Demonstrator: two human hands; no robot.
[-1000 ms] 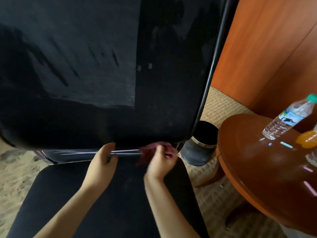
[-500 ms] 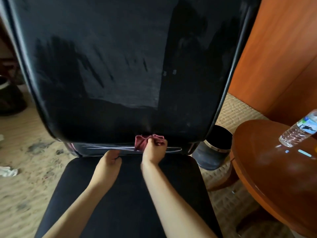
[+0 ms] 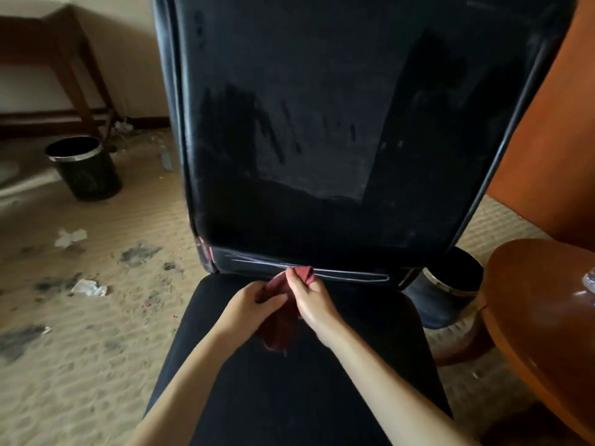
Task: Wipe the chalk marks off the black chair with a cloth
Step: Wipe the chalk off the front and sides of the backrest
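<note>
Both hands now hold the red cloth point(image 3: 283, 313) together, where half a second ago only the right hand point(image 3: 310, 302) gripped it while the left hand point(image 3: 252, 305) rested curled on the seat beside it. The left hand has moved in until it touches the right, its fingers and thumb pinching a fold of the cloth; the right hand's fingers are curled round the upper end, whose tip pokes up just above its knuckles. The rest of the cloth hangs bunched below and between the two hands, over the black chair point(image 3: 338, 140) seat. The view has also swung left and pulled back, so more floor shows and the bottle seen earlier on the bench point(image 3: 547, 300) is out of sight. The cloth's upper tip sits at the low strip under the backrest, right against the white chalk marks point(image 3: 347, 272), which run as thin lines to the left and right of the hands. The backrest above shows grey smeared patches with darker streaks through them. A black bin point(image 3: 85, 170) stands on the carpet at left, well apart from the chair, with scraps of white paper point(image 3: 88, 288) lying nearer. A second bin point(image 3: 450, 284) stands between the chair and the round wooden bench at right.
</note>
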